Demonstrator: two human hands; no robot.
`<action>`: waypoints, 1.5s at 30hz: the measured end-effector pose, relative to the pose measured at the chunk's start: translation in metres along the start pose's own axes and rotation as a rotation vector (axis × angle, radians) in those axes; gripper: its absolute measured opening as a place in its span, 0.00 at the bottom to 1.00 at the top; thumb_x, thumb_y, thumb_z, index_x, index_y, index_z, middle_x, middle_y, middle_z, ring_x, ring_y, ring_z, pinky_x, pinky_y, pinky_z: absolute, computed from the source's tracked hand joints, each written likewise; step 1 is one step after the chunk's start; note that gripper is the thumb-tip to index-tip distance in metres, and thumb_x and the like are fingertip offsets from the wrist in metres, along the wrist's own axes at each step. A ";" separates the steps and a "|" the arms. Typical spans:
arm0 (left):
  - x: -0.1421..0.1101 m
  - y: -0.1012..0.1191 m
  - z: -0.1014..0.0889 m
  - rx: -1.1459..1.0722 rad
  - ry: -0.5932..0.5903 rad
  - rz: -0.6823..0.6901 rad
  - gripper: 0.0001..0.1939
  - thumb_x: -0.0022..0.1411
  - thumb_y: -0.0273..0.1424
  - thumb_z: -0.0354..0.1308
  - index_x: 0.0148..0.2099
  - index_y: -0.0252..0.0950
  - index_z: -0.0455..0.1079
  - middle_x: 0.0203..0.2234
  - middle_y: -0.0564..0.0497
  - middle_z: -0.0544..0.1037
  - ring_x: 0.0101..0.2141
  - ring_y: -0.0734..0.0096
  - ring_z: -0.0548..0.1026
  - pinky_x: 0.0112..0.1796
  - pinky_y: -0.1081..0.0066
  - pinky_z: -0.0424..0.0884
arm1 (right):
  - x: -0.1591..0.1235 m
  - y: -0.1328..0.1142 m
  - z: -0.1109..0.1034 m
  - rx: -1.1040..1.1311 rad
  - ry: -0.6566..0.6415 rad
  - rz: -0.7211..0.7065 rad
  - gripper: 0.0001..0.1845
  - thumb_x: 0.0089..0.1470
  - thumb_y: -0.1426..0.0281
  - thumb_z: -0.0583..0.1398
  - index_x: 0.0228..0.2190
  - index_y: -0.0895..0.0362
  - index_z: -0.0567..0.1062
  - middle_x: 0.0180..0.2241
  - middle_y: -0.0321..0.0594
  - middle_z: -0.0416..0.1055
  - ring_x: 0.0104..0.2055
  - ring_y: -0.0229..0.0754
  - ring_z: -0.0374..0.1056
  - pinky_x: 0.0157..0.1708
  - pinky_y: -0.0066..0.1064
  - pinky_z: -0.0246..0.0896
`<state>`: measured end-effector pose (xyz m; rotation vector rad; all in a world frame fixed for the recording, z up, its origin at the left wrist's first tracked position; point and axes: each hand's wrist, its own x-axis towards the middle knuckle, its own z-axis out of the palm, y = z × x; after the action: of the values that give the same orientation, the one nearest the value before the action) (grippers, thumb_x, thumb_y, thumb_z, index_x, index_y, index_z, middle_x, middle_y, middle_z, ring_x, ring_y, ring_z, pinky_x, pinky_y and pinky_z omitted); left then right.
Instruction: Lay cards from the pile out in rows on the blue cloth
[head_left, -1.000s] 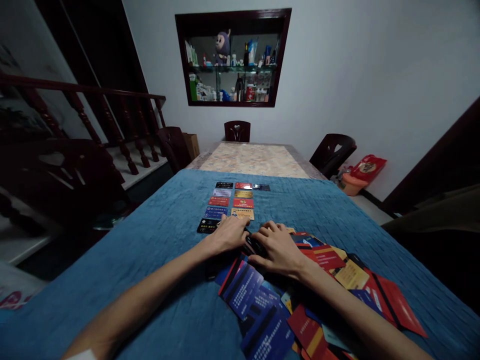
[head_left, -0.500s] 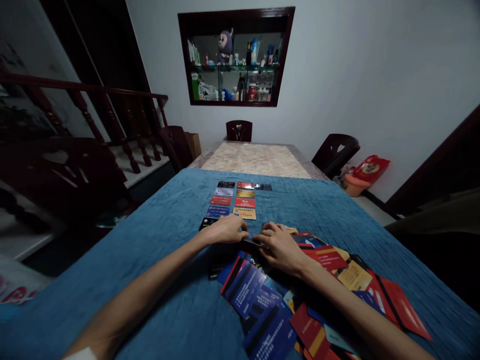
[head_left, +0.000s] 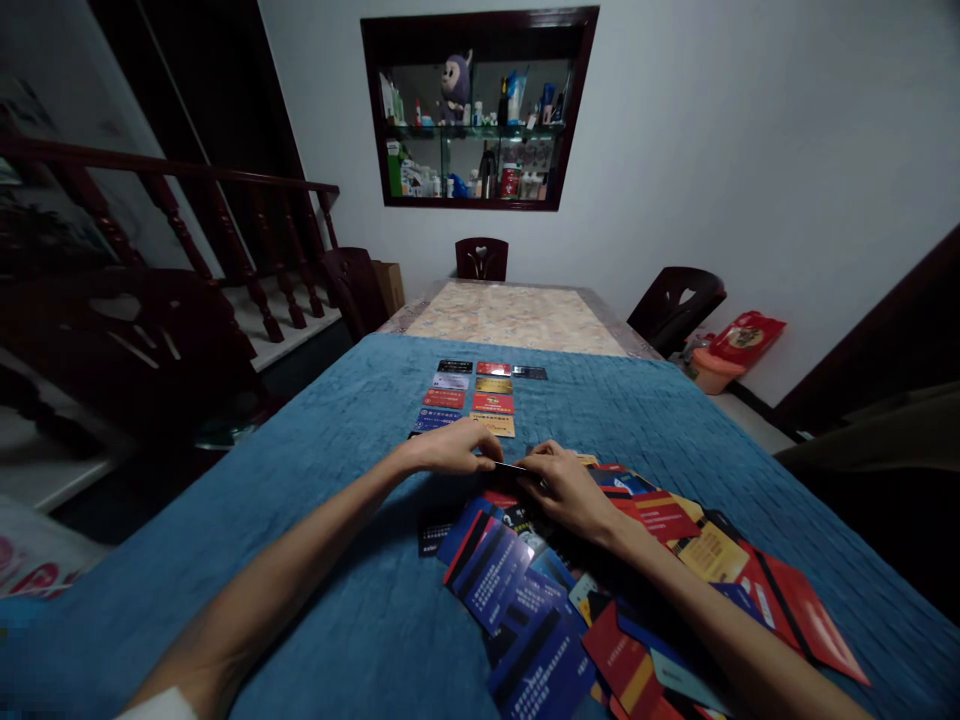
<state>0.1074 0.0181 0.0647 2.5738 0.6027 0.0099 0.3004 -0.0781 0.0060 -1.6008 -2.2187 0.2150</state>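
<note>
A thin dark card (head_left: 510, 467) is seen almost edge-on between my two hands, held just above the near cards. My left hand (head_left: 456, 446) pinches its left end, fingers curled. On the other end, the fingers of my right hand (head_left: 561, 485) are closed. Beyond the left hand, cards lie in neat columns, among them a blue card (head_left: 438, 420), a yellowish card (head_left: 501, 425) and a dark card (head_left: 529, 373). A loose heap of overlapping cards, with blue cards (head_left: 540, 665) and red cards (head_left: 660, 518), spreads under and around my right forearm.
A blue cloth (head_left: 337, 560) covers the near part of the table, and a patterned tabletop (head_left: 517, 315) shows behind it. Dark wooden chairs (head_left: 481, 262) stand around. A black card (head_left: 435, 533) lies at the heap's left edge. Further back is a wall shelf (head_left: 480, 130).
Both hands have risen slightly with the dark card between them. More of the heap, including a red card, shows beneath. The left hand covers more of the nearest card in the left column.
</note>
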 end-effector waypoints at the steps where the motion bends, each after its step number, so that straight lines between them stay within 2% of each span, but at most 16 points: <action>1: 0.001 0.000 0.001 -0.002 0.008 0.003 0.13 0.59 0.22 0.56 0.43 0.36 0.78 0.39 0.49 0.82 0.40 0.68 0.78 0.42 0.73 0.68 | 0.000 0.000 0.000 0.002 0.003 0.001 0.14 0.59 0.72 0.55 0.42 0.55 0.79 0.38 0.45 0.74 0.44 0.45 0.64 0.43 0.36 0.58; 11: 0.005 -0.005 0.004 0.132 0.097 -0.037 0.15 0.53 0.18 0.53 0.38 0.32 0.79 0.31 0.49 0.82 0.33 0.70 0.77 0.35 0.76 0.66 | -0.001 0.000 0.004 -0.178 0.062 0.017 0.21 0.58 0.74 0.56 0.53 0.54 0.70 0.43 0.45 0.75 0.46 0.47 0.62 0.45 0.37 0.54; 17: 0.005 -0.002 0.005 0.166 0.114 -0.029 0.18 0.50 0.17 0.52 0.39 0.34 0.79 0.29 0.49 0.81 0.31 0.69 0.76 0.32 0.75 0.65 | 0.000 -0.001 0.007 -0.271 0.105 0.048 0.22 0.59 0.74 0.56 0.54 0.52 0.68 0.42 0.46 0.75 0.45 0.48 0.65 0.43 0.36 0.54; 21: 0.005 -0.003 0.009 0.217 0.139 -0.041 0.17 0.51 0.19 0.53 0.39 0.36 0.79 0.28 0.49 0.80 0.31 0.65 0.76 0.30 0.73 0.64 | -0.001 -0.002 0.008 -0.294 0.116 0.074 0.20 0.59 0.74 0.56 0.53 0.51 0.69 0.40 0.45 0.75 0.44 0.48 0.66 0.43 0.35 0.54; 29: 0.004 0.002 0.017 0.301 0.170 -0.079 0.12 0.53 0.20 0.54 0.36 0.37 0.76 0.30 0.46 0.80 0.34 0.58 0.77 0.33 0.70 0.66 | -0.001 -0.003 0.010 -0.356 0.115 0.080 0.19 0.59 0.72 0.57 0.53 0.50 0.69 0.37 0.43 0.76 0.42 0.47 0.67 0.43 0.35 0.53; 34: 0.001 0.006 0.021 0.357 0.190 -0.099 0.14 0.53 0.20 0.53 0.38 0.37 0.75 0.33 0.44 0.80 0.38 0.55 0.77 0.36 0.68 0.67 | 0.000 -0.001 0.013 -0.362 0.105 0.074 0.20 0.59 0.71 0.57 0.54 0.51 0.68 0.40 0.43 0.76 0.43 0.48 0.67 0.44 0.37 0.52; 40: 0.000 0.004 0.021 0.293 0.207 -0.117 0.17 0.51 0.18 0.53 0.39 0.37 0.76 0.35 0.45 0.81 0.40 0.56 0.77 0.38 0.69 0.68 | -0.001 0.001 0.017 -0.386 0.123 0.046 0.25 0.56 0.71 0.60 0.55 0.53 0.65 0.45 0.45 0.73 0.47 0.49 0.65 0.46 0.38 0.52; 45: 0.001 0.002 0.019 0.275 0.213 -0.129 0.21 0.51 0.18 0.53 0.44 0.37 0.76 0.37 0.45 0.81 0.42 0.56 0.76 0.40 0.68 0.68 | -0.001 -0.001 0.015 -0.396 0.143 0.042 0.25 0.55 0.71 0.60 0.55 0.53 0.65 0.45 0.46 0.72 0.47 0.50 0.64 0.45 0.38 0.52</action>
<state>0.1111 0.0085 0.0492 2.8137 0.9054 0.1713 0.2935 -0.0779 -0.0079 -1.7956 -2.2134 -0.3391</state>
